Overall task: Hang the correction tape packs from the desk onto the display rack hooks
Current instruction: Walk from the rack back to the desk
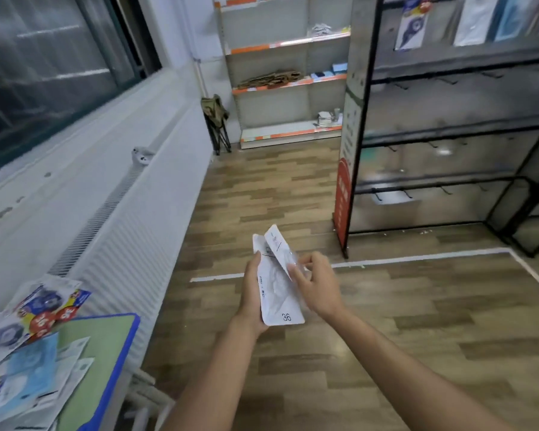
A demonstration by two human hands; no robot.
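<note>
Both my hands are out in front of me over the wooden floor, holding white-backed correction tape packs [279, 293]. My left hand [252, 293] grips the lower pack, marked 36, along its left edge. My right hand [316, 283] pinches a second pack [277, 245] that fans off the top of the first. Several more packs [35, 318] lie scattered on the green desk [106, 343] at the lower left. The black display rack [448, 135] stands at the right, with a few packs [413, 23] hanging on its top row and bare hooks [392, 194] on the rows below.
A white radiator cover [112, 237] runs along the left wall under a dark window. An orange-trimmed shelf unit [287, 82] stands at the back, with a folded stool [217, 119] beside it. White tape lines [417, 258] mark the floor before the rack.
</note>
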